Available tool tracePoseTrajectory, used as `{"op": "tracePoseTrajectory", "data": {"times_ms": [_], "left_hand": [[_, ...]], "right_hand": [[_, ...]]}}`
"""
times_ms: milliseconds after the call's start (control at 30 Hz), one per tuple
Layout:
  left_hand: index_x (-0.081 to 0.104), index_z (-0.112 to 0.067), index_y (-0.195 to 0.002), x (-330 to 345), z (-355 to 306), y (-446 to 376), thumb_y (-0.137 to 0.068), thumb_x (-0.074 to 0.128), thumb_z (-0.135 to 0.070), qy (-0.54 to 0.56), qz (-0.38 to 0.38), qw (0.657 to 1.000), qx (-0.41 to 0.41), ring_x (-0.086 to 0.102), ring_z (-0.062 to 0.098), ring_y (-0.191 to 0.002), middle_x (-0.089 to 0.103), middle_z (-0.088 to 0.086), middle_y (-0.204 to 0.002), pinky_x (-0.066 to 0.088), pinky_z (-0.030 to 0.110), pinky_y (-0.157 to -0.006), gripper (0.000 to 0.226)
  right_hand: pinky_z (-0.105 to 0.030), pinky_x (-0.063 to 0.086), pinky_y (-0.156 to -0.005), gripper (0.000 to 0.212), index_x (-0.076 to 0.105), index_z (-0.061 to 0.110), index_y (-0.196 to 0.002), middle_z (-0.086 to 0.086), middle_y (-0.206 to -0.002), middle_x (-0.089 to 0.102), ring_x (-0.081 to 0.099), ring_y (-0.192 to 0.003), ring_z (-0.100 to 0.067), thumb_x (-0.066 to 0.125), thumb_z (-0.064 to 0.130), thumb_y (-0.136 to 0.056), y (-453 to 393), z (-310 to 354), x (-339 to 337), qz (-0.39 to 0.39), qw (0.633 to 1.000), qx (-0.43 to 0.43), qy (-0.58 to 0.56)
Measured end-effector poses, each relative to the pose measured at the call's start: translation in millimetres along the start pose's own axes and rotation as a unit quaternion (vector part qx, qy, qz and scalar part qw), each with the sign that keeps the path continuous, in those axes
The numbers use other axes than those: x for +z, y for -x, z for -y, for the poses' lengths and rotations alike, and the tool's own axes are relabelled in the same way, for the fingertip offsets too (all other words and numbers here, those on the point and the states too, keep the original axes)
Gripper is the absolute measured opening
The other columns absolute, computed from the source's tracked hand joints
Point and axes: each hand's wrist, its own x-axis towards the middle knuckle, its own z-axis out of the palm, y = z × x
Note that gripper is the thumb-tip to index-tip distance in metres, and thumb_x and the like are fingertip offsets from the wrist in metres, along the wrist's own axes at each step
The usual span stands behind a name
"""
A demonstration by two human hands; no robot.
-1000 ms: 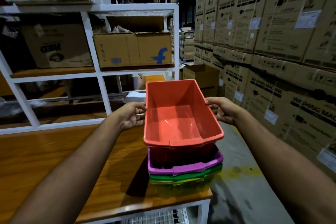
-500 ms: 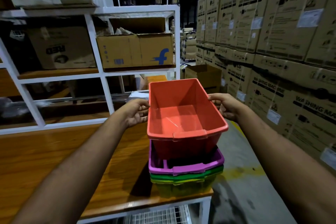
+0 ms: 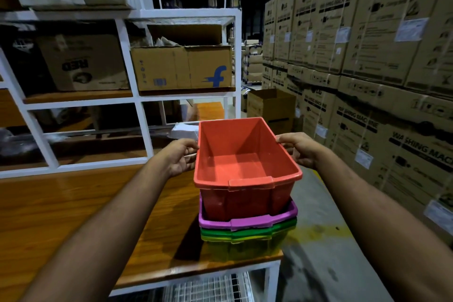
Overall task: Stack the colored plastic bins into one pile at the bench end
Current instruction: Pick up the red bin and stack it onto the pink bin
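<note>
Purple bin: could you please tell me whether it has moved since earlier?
No: it stays nested on the green bin at the right end of the wooden bench.

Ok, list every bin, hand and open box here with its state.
Red plastic bin: empty, partly nested in pile, held.
Purple plastic bin: nested, second.
Green plastic bin: nested beneath.
Yellow-green plastic bin: bottom, on bench.
Left hand: gripping red rim.
Right hand: gripping red rim.
Floor cardboard box: open.

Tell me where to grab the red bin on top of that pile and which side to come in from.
Take the red bin by the rolled lip of its two long sides, one hand from each side, as the left hand and right hand do now. It sits only partly nested in the purple bin, so the lip is exposed all round and the tapered walls give little else to hold.
</note>
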Motion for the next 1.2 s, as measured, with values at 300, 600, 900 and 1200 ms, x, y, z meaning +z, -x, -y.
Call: {"op": "tracePoseTrajectory", "data": {"times_ms": [300,600,900,1200], "left_hand": [[0.064,-0.009,-0.100,-15.6,39.6,-15.6,-0.089,0.046,0.003,-0.084,0.024,0.995,-0.049,0.063,0.014,-0.072,0.065,0.007,-0.088,0.058,0.025,-0.054,0.024],[0.060,-0.001,-0.119,-21.5,57.6,-29.1,-0.088,0.057,0.005,-0.206,-0.024,0.977,-0.044,0.060,0.018,-0.068,0.066,0.017,-0.100,0.054,0.027,-0.052,0.031],[0.063,-0.004,-0.108,-15.1,63.9,-28.6,-0.089,0.055,0.005,-0.185,-0.042,0.981,-0.034,0.068,0.021,-0.084,0.071,0.011,-0.092,0.057,0.039,-0.077,0.022],[0.065,-0.009,-0.106,-11.9,67.9,-23.0,-0.091,0.056,0.000,-0.171,-0.060,0.983,-0.031,0.069,0.020,-0.089,0.073,0.011,-0.100,0.055,0.034,-0.065,0.020]], "right_hand": [[-0.028,0.057,-0.055,0.020,0.071,0.001,-0.107,-0.016,-0.092,0.073,0.070,-0.073,-0.019,0.063,0.005,-0.090,-1.8,-35.6,1.6,-0.028,0.995,0.035,0.093],[-0.024,0.052,-0.053,0.023,0.065,-0.003,-0.114,-0.015,-0.086,0.066,0.060,-0.067,-0.016,0.060,0.002,-0.093,5.0,-50.4,6.6,-0.056,0.985,0.066,0.150],[-0.030,0.056,-0.065,0.021,0.069,0.000,-0.111,-0.016,-0.091,0.070,0.065,-0.075,-0.020,0.063,0.004,-0.092,1.3,-55.8,5.8,-0.074,0.978,0.055,0.186],[-0.035,0.058,-0.079,0.022,0.068,-0.004,-0.112,-0.025,-0.106,0.071,0.066,-0.086,-0.026,0.063,0.002,-0.091,-2.2,-52.6,6.0,-0.072,0.975,0.046,0.203]]}}
